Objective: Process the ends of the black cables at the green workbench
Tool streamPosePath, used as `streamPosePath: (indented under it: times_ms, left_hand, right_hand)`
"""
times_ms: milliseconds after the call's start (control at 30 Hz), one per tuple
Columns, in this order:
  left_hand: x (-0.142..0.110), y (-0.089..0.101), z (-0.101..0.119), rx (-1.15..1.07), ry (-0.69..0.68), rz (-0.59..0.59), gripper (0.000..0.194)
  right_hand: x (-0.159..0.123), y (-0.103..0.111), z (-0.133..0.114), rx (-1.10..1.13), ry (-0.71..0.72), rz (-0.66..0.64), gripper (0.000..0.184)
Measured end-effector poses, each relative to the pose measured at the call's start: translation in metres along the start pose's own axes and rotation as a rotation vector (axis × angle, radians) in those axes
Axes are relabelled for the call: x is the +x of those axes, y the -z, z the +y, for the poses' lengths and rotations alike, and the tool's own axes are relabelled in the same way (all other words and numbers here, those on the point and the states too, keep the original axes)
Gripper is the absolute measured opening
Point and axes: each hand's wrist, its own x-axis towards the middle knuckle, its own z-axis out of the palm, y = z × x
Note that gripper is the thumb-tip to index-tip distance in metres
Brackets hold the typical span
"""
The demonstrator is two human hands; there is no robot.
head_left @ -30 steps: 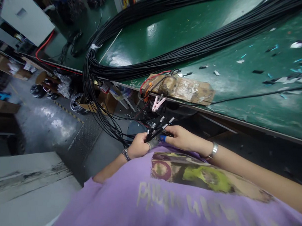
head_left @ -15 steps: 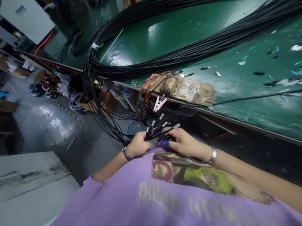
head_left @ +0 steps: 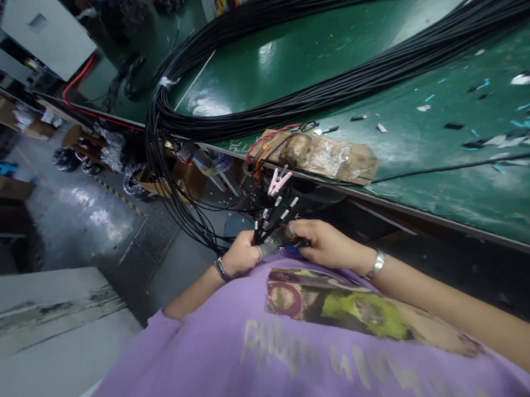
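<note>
My left hand (head_left: 242,253) is closed around a bunch of thin black cables (head_left: 266,229) in front of my shirt. Their white-tipped ends fan upward from the fist. Close beside it on the right, my right hand (head_left: 331,246) has its fingers bent together, with a small dark piece partly showing between them; what it is I cannot make out. Coverings show on some fingers, greyish on both hands and blue at the right thumb. From the left hand the cables run back to a large black cable coil (head_left: 226,123) on the bench.
The green bench (head_left: 423,209) slants across the right, littered with scraps. At its edge lie a taped wooden block (head_left: 342,160) with red and orange wires and a pink clip (head_left: 278,181). A white block-like surface (head_left: 46,325) stands at lower left; boxes (head_left: 7,189) sit farther left.
My right hand has shifted slightly and its fingers have curled in. The white-tipped cable end that lay at its fingers now stands up with the others. The left hand stays in place.
</note>
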Motion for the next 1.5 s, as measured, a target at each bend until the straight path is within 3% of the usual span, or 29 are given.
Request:
streamPosePath:
  times_ms: [100, 233, 400, 567, 767, 1000, 1167, 1267, 1500]
  left_hand:
    - [0.002, 0.0, -0.002, 0.022, -0.018, -0.011, 0.039]
    - [0.003, 0.0, -0.003, 0.025, -0.023, -0.02, 0.04]
    - [0.001, -0.002, 0.003, 0.056, -0.013, 0.003, 0.041]
    - [-0.001, -0.001, 0.005, 0.056, -0.007, -0.009, 0.045]
    - [-0.001, -0.002, 0.007, 0.057, -0.028, -0.023, 0.044]
    - [0.001, -0.003, 0.0, 0.058, -0.038, 0.028, 0.04]
    - [-0.006, 0.004, -0.005, 0.038, -0.024, 0.063, 0.039]
    - [-0.01, 0.005, -0.004, 0.024, -0.017, 0.084, 0.039]
    - [-0.009, -0.003, 0.007, -0.011, -0.04, 0.1, 0.043]
  right_hand:
    - [0.001, 0.002, -0.002, -0.047, -0.034, 0.058, 0.018]
    - [-0.001, 0.004, -0.006, 0.081, 0.03, -0.008, 0.016]
    - [-0.001, 0.004, 0.009, 0.176, -0.115, 0.08, 0.002]
    - [-0.002, 0.001, 0.008, 0.374, -0.221, 0.062, 0.03]
    - [0.0, -0.006, -0.002, 0.428, -0.338, 0.052, 0.04]
    - [0.005, -0.016, 0.005, 0.675, -0.511, 0.259, 0.042]
    - [0.001, -0.011, 0.021, 0.784, -0.69, 0.631, 0.046]
    - [-0.001, -0.011, 0.019, 0.791, -0.692, 0.513, 0.046]
    - [0.001, -0.012, -0.005, 0.754, -0.486, 0.305, 0.037]
